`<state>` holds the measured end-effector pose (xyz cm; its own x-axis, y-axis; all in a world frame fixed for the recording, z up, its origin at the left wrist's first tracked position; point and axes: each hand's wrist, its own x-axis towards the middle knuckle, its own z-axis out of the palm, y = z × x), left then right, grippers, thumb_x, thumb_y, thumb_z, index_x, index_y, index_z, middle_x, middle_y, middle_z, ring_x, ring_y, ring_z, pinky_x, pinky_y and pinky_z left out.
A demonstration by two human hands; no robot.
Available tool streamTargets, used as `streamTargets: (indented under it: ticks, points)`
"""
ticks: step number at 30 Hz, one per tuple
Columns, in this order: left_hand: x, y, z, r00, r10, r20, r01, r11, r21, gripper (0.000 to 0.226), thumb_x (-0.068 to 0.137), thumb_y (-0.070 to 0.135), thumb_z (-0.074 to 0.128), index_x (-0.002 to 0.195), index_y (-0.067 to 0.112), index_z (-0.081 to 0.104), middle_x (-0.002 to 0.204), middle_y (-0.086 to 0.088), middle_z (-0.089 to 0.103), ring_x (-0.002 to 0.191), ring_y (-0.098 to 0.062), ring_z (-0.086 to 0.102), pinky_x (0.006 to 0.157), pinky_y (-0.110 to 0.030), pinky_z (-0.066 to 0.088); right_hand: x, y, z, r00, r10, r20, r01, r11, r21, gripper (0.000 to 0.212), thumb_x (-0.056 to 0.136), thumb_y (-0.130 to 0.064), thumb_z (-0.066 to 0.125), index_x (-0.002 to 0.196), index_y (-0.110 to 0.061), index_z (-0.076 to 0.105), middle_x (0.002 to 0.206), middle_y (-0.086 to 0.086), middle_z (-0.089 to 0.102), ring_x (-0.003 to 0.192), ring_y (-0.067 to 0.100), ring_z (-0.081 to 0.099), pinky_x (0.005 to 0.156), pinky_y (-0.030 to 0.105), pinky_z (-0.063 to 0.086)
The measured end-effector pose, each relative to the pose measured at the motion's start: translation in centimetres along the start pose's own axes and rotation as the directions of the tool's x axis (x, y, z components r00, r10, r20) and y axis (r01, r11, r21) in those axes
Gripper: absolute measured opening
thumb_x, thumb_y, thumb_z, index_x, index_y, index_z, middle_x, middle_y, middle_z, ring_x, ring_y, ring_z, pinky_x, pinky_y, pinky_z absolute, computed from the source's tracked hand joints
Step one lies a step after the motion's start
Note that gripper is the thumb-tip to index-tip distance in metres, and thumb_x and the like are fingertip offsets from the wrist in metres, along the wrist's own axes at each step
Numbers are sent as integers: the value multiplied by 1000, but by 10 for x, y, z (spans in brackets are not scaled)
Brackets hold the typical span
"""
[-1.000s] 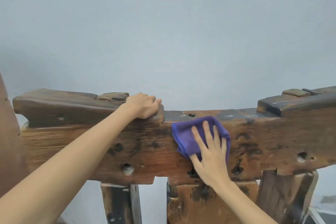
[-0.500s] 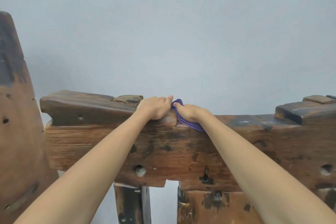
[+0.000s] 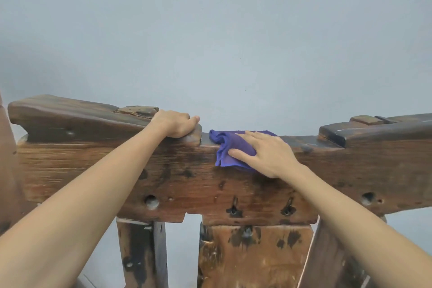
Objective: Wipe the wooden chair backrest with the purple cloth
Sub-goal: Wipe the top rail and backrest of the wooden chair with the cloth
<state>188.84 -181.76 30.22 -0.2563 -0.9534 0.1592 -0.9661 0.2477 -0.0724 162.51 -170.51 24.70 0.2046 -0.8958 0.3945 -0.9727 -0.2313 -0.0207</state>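
Observation:
A rough, dark-stained wooden chair backrest runs across the view as a thick top rail with knot holes. The purple cloth is draped over the rail's top edge near the middle, hanging a little down the front face. My right hand lies flat on the cloth with fingers spread, pressing it against the wood. My left hand grips the raised left block of the rail, fingers curled over its top, just left of the cloth.
Vertical wooden slats hang below the rail with gaps between them. A raised wooden block tops the rail at the right. A plain pale grey wall stands behind. Another wooden piece edges the far left.
My right hand, bunched on the cloth beside my left hand half a second ago, has slid right along the top edge and flattened out. The left hand keeps its grip.

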Motion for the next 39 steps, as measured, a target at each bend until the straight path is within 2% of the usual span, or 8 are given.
streamTargets:
  ticks: [3,7,17,22,25,28,34,39]
  points:
    - [3,-3,1,1000,20,-17,-20,1000,11,66,100,57,14,131,19,58,147,-9,55,133,-33,51,106,-49,37,2,57,-19,979,180,100,-185,982,40,92,75,-100,8,134,-48,56,137,-7,67,119,24,63,93,42,48]
    - [4,-2,4,998,22,-55,-21,1000,12,60,98,55,20,123,20,61,139,-11,61,124,-34,57,95,-46,40,7,127,-35,865,438,247,-453,891,6,85,92,-81,8,146,-35,54,152,4,56,135,32,53,99,41,39]
    - [1,10,4,992,-24,-120,24,1000,-9,51,97,45,25,111,14,64,124,-17,66,109,-37,61,79,-41,39,56,66,-19,777,540,323,-548,833,-74,72,101,-64,15,157,-27,41,165,4,40,150,31,38,122,45,25]
    - [0,8,2,993,-18,-118,15,1000,-22,54,99,41,21,120,11,62,134,-18,61,119,-38,58,94,-47,42,69,-56,2,930,279,239,-303,950,72,70,99,-67,13,150,-34,48,150,9,57,138,33,51,107,44,38]
    - [-3,7,2,997,10,-80,-11,1000,-15,51,100,39,21,115,13,61,135,-15,61,120,-37,57,97,-48,42,43,-85,17,984,178,-28,-176,983,51,66,100,-65,14,138,-33,58,132,14,67,127,36,58,99,44,41]
    - [-5,4,0,998,0,-63,-1,1000,-21,56,100,45,21,123,14,61,138,-15,60,124,-36,56,103,-48,43,-2,-65,29,981,68,-180,-66,998,18,66,99,-70,23,150,-37,49,148,10,59,141,31,48,116,44,34]
    - [-6,4,1,998,-4,-65,4,1000,-7,59,98,51,19,123,18,61,137,-12,62,123,-34,56,100,-47,45,-64,59,12,928,284,-241,-325,933,-153,76,97,-74,31,154,-27,46,153,21,50,145,38,42,121,47,32]
    - [1,4,5,997,-28,-73,28,1000,0,59,97,55,19,115,19,62,130,-12,65,117,-34,59,99,-48,46,-57,93,-9,863,464,-197,-499,844,-196,80,94,-75,19,141,-22,55,141,18,59,136,36,50,104,45,46]
